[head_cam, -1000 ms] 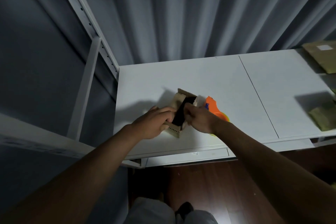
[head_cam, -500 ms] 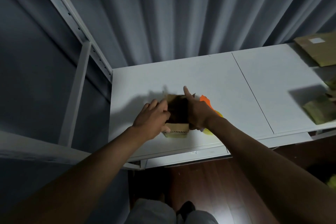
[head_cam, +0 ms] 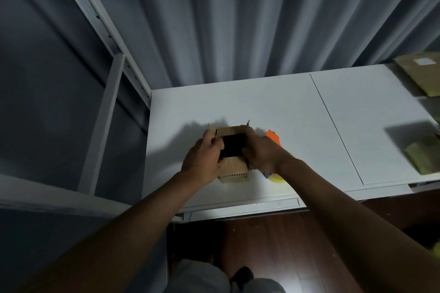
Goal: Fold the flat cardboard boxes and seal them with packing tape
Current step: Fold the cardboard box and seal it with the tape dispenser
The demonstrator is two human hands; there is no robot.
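Holding: both hands grasp a small cardboard box (head_cam: pixel 232 147) just above the white worktop (head_cam: pixel 273 102), near its front left part.
Progress: the box looks already folded into shape, its open mouth dark and facing up; small flaps stand at the far corners. No tape shows on it, so sealing appears not yet done.
Left grip: the left hand (head_cam: pixel 202 162) curls round the box's left side, thumb at the rim of the opening, grasping the cardboard.
Right grip: the right hand (head_cam: pixel 260 154) wraps the right side, fingers curled onto the wall, also grasping the box.
Tape tool: an orange and yellow object (head_cam: pixel 273 137), probably the tape dispenser, lies on the worktop just beside the box, partly hidden behind the right wrist.
Remaining: closing the flaps and taping them, by my judgement.
Other stock: brown cardboard pieces (head_cam: pixel 421 74) lie at the far right, well apart.
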